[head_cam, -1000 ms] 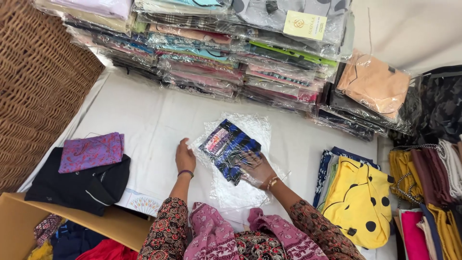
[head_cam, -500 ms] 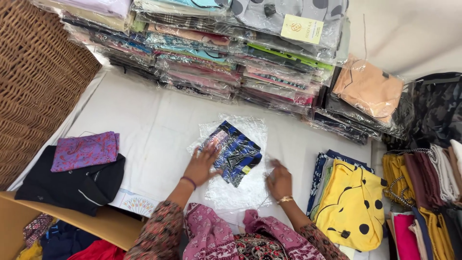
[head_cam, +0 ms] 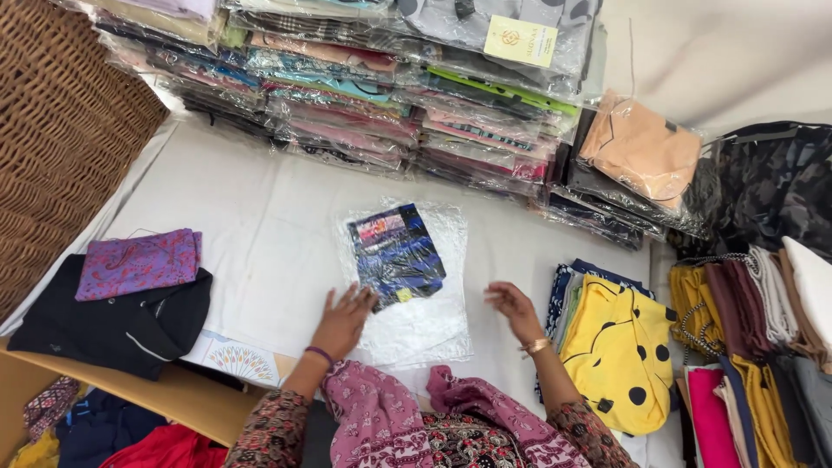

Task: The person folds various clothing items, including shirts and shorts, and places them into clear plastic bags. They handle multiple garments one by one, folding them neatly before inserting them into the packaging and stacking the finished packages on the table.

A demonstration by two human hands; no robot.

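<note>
A folded blue, black and pink patterned cloth (head_cam: 395, 251) lies inside a clear plastic bag (head_cam: 425, 321) on the white sheet (head_cam: 260, 217). My left hand (head_cam: 342, 321) rests flat at the bag's lower left edge, fingers spread, touching the plastic. Hovering just right of the bag is my right hand (head_cam: 516, 310), fingers loosely curled, holding nothing. A gold bangle sits on the right wrist, and a thin purple band circles the left wrist.
Stacks of bagged clothes (head_cam: 364, 95) line the far side. A wicker basket (head_cam: 61, 130) stands left. A purple cloth (head_cam: 139, 263) lies on a black garment (head_cam: 113, 321). Right: a yellow dotted garment (head_cam: 620, 355), folded piles (head_cam: 754, 347), a peach packet (head_cam: 641, 147).
The bagged cloth has been straightened and shifted slightly away from me. My left hand slid down to the bag's lower left edge. My right hand has come off the bag, to its right.
</note>
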